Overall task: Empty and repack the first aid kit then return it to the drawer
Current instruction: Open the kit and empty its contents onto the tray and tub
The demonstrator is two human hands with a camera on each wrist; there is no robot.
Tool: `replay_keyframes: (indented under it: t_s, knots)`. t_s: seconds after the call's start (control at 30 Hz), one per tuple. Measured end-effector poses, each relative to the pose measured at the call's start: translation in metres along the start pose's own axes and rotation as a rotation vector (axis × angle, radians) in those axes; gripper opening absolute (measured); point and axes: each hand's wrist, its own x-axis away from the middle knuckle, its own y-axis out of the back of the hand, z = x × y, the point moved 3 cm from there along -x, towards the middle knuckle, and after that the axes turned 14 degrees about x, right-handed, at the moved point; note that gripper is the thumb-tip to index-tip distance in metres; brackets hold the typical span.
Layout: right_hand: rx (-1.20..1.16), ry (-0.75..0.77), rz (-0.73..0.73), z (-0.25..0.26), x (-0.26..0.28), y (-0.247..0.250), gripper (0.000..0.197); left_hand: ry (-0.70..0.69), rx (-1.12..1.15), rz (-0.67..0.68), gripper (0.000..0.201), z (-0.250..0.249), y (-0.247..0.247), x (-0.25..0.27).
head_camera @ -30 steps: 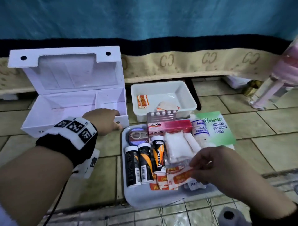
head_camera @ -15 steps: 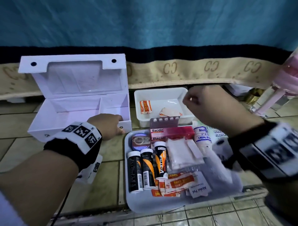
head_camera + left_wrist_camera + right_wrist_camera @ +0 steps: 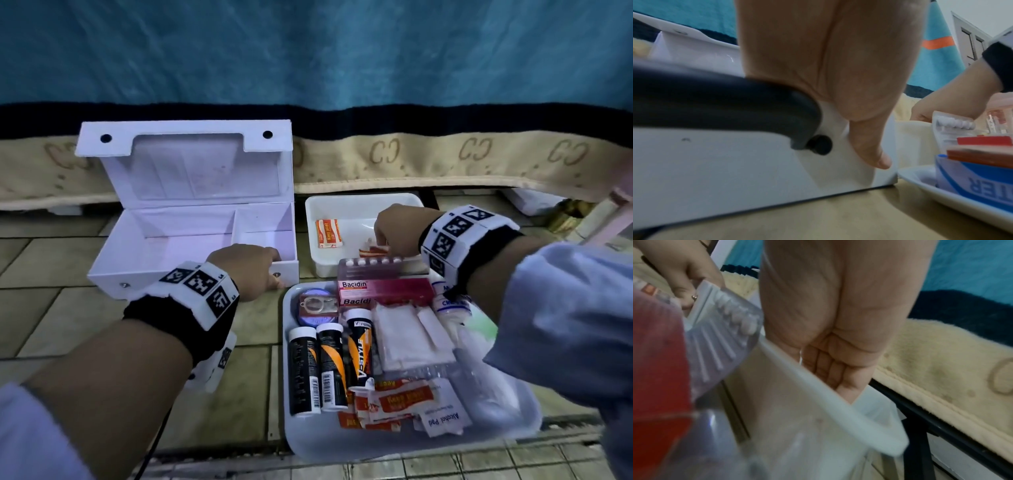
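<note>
One open white first aid kit box [image 3: 191, 236], front wall gripped by left hand [image 3: 248, 265]. Three tablet tubes [image 3: 329, 366] on tray [image 3: 342, 445]. Right hand [image 3: 397, 229] in white tub [image 3: 359, 202]; grasp cannot be told.

White first aid kit [image 3: 191, 236], lid open

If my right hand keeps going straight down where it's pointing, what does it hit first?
Probably the crumpled plaster wrapper on the floor of the small white tub; the right hand is already inside its rim, though depth is unclear.

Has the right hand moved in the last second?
Yes. The right hand went from the near end of the big tray, by the plaster strips, away from the person, and now reaches down into the small white tub behind the tray.
</note>
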Motion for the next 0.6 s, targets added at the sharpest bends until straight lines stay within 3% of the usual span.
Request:
replay_keyframes:
  t_s: [0.1,0.23,0.37,0.43,0.6]
  knots:
    - [-0.001,-0.087,-0.054,-0.003,0.001,0.003,0.023,-0.001,-0.004,0.002,0.046,0.001,-0.001,-0.001]
    - [-0.124,-0.244,-0.290,-0.025,0.022,0.025,0.020,0.005,-0.010,-0.003,0.046,0.002,-0.002,-0.003]
    - [-0.197,-0.217,-0.470,-0.030,0.080,0.057,0.011,0.016,-0.008,-0.007,0.045,0.002,-0.002,-0.003]
    - [-0.253,-0.100,-0.423,-0.022,0.112,0.062,0.006,0.014,-0.011,-0.003,0.046,0.001,-0.002,-0.003]
    - [-0.348,0.186,-0.134,0.012,0.161,0.035,0.011,0.015,-0.018,-0.006,0.044,0.002,-0.002,-0.004]
